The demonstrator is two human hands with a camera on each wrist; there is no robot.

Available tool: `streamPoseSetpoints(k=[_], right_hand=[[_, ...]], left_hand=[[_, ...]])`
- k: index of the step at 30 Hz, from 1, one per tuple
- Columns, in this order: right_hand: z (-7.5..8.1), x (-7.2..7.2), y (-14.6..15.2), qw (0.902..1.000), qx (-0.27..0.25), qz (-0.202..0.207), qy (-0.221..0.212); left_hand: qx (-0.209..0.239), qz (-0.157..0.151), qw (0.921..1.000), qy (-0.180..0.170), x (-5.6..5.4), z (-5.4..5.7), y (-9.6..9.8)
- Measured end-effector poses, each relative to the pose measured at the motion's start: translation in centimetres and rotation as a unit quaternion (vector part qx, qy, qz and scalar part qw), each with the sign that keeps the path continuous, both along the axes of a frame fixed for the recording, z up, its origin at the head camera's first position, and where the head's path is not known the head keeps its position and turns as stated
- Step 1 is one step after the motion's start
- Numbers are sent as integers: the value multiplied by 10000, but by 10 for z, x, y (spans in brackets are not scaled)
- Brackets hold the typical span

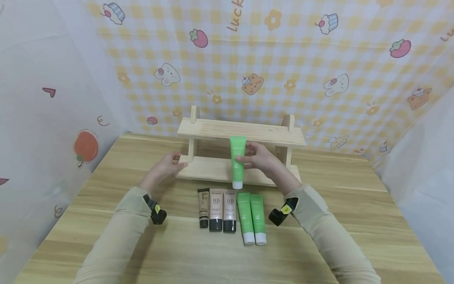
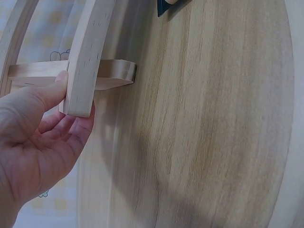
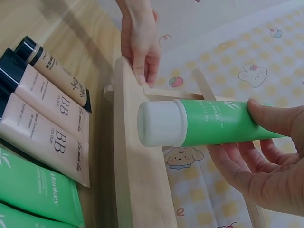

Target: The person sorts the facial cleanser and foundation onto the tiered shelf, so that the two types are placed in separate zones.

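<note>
Head view: right hand pinches a green, white-capped plastic squeeze tube, cap down before the pale wooden two-tier shelf; left hand grips its left end; positioning seems the step; next likely calls for steady, upright lowering

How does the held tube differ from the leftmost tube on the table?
Color: the held tube is green, the leftmost tube tan. 
Cap: the held tube's is white, the leftmost tube's black. 
Pose: the right hand grips the held tube; the leftmost tube lies on the table. 
Both carry printing.
</note>
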State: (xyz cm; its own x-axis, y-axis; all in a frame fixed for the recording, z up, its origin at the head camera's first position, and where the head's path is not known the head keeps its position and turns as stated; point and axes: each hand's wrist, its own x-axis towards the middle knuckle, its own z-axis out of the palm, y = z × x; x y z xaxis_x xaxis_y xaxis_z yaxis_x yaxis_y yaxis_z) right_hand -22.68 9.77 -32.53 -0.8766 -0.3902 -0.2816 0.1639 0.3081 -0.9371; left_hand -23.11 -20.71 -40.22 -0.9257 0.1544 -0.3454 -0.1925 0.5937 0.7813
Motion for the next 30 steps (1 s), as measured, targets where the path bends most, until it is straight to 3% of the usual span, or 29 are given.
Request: streamPoseSetpoints(k=[12,21,30], right_hand=[[7,-11,-13,9995,-272,-112,62],[9,-20,-21,9990,-344,-237,154],[7,-25,-34,9970,-546,-450,319]], left_hand=[[34,36,10000,72,1,-3,-3],[379,79,9992,61,1,-7,-2],[193,102,9997,137,2,-5,-1]])
